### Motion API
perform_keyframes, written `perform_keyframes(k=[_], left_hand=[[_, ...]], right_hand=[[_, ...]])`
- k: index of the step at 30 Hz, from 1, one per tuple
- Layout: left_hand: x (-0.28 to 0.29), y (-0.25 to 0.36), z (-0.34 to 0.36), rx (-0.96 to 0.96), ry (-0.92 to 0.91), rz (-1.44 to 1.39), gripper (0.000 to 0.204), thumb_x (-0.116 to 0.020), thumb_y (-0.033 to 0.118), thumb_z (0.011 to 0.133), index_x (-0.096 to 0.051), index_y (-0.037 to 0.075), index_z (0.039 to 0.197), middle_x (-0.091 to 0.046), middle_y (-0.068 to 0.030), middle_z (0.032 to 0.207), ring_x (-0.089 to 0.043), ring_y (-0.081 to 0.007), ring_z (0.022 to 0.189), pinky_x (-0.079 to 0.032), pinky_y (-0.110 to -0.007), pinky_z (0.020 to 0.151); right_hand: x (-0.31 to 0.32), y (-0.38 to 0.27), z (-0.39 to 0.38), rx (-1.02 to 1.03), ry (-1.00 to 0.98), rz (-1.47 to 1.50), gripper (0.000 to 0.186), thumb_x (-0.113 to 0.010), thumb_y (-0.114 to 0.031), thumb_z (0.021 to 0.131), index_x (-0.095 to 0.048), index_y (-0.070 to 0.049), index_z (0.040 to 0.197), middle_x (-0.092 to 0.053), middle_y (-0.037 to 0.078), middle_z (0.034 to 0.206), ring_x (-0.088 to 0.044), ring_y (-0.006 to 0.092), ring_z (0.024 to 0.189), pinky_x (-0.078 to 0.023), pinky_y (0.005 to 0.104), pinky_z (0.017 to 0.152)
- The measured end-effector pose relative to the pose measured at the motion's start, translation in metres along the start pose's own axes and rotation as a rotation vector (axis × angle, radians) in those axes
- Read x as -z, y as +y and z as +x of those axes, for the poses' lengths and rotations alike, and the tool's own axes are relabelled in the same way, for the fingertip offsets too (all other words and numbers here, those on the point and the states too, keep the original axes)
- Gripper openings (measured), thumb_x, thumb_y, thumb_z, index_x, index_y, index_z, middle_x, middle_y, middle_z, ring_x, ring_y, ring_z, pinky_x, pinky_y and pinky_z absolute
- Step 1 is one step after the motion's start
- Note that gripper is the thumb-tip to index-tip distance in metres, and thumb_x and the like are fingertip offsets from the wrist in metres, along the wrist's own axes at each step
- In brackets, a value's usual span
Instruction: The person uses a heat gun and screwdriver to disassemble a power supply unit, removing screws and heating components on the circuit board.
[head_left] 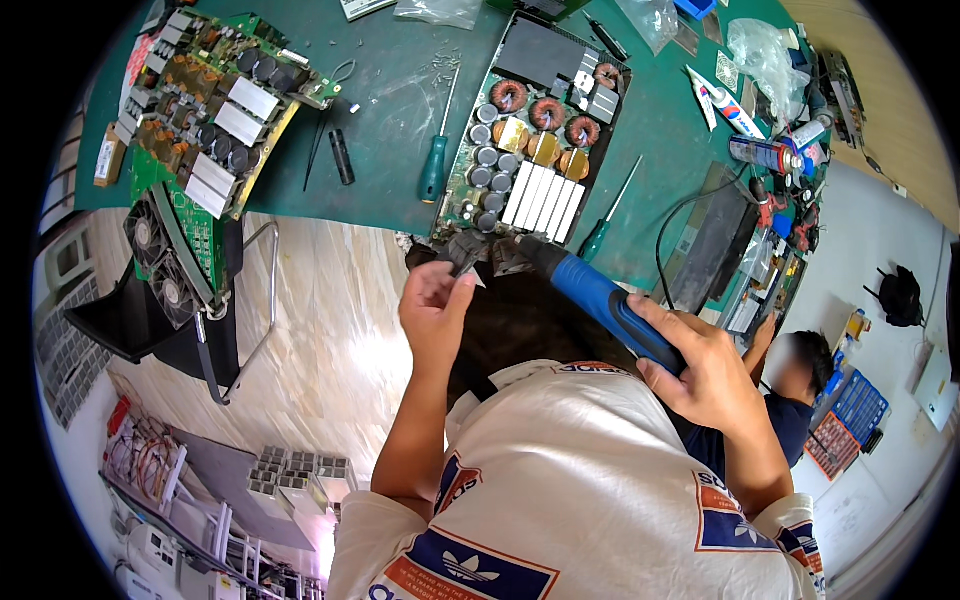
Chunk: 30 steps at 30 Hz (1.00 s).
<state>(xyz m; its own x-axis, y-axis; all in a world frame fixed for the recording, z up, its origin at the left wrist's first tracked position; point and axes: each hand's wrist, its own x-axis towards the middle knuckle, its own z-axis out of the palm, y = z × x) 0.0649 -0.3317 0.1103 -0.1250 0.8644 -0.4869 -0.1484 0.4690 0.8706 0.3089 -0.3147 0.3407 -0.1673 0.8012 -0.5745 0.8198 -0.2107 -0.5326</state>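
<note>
My right hand (685, 355) is wrapped round a blue and black stick-shaped power tool (605, 300). Its dark tapered nose points up and left, to the near edge of a circuit board (510, 165) bearing copper coils, capacitors and white heat sinks. By that same edge, my left hand (437, 295) has its fingers pinched at some dark grey parts (468, 248). What exactly they grip is too small to make out. Left of the board lies a green-handled screwdriver (434, 165), and a second screwdriver (603, 225) lies to its right.
A second populated board (215, 110) with fans (160, 260) overhangs the green bench (380, 90) at left, above a black chair (185, 330). Bench clutter at right includes a spray can (765, 153), tubes and plastic bags. Another person (790, 400) sits close on my right.
</note>
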Motion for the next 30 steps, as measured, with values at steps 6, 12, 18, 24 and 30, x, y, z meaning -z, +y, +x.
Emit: perform_keyframes(k=[6,12,18,24,30], left_hand=[[0.022,-0.023,0.014,-0.284,-0.071,0.629,0.071,-0.085,0.018,0.068,-0.050,0.003,0.128,-0.048,-0.0187,0.129,-0.049,-0.0374,0.119,-0.042,-0.045,0.101],[0.017,-0.047,0.021,-0.244,-0.088,0.634,0.056,-0.081,0.020,0.073,-0.053,0.001,0.118,-0.060,-0.0189,0.108,-0.058,-0.0400,0.099,-0.048,-0.045,0.085],[0.013,-0.048,-0.002,-0.190,-0.004,0.676,0.048,-0.078,0.023,0.077,-0.051,-0.003,0.107,-0.059,-0.0226,0.098,-0.058,-0.0421,0.090,-0.047,-0.047,0.080],[0.018,-0.065,-0.024,0.042,0.013,0.487,0.046,-0.080,0.021,0.076,-0.051,-0.003,0.103,-0.063,-0.0151,0.091,-0.062,-0.0266,0.081,-0.049,-0.036,0.075],[0.029,-0.119,-0.027,0.287,-0.020,0.032,0.038,-0.078,0.010,0.076,-0.053,0.000,0.103,-0.065,-0.0063,0.095,-0.060,-0.0130,0.084,-0.047,-0.027,0.075]], right_hand=[[0.001,-0.009,0.003,-0.103,-0.013,0.026,0.063,-0.070,-0.005,0.077,-0.053,-0.010,0.137,-0.066,0.022,0.096,-0.065,0.0337,0.065,-0.053,0.0388,0.062],[-0.001,-0.013,-0.002,-0.112,0.074,0.044,0.061,-0.070,-0.006,0.078,-0.054,-0.009,0.137,-0.066,0.026,0.108,-0.066,0.0320,0.065,-0.054,0.0359,0.061],[-0.004,-0.007,-0.008,-0.129,0.115,0.067,0.060,-0.070,-0.006,0.079,-0.053,-0.008,0.137,-0.065,0.026,0.113,-0.067,0.0308,0.065,-0.054,0.0350,0.061],[-0.003,0.001,-0.006,-0.116,0.107,0.064,0.060,-0.070,-0.006,0.079,-0.053,-0.008,0.136,-0.066,0.026,0.113,-0.067,0.0294,0.065,-0.054,0.0341,0.060],[0.000,0.007,0.003,-0.035,0.103,0.037,0.059,-0.069,-0.005,0.079,-0.054,-0.006,0.136,-0.066,0.025,0.112,-0.066,0.0292,0.064,-0.054,0.0337,0.060]])
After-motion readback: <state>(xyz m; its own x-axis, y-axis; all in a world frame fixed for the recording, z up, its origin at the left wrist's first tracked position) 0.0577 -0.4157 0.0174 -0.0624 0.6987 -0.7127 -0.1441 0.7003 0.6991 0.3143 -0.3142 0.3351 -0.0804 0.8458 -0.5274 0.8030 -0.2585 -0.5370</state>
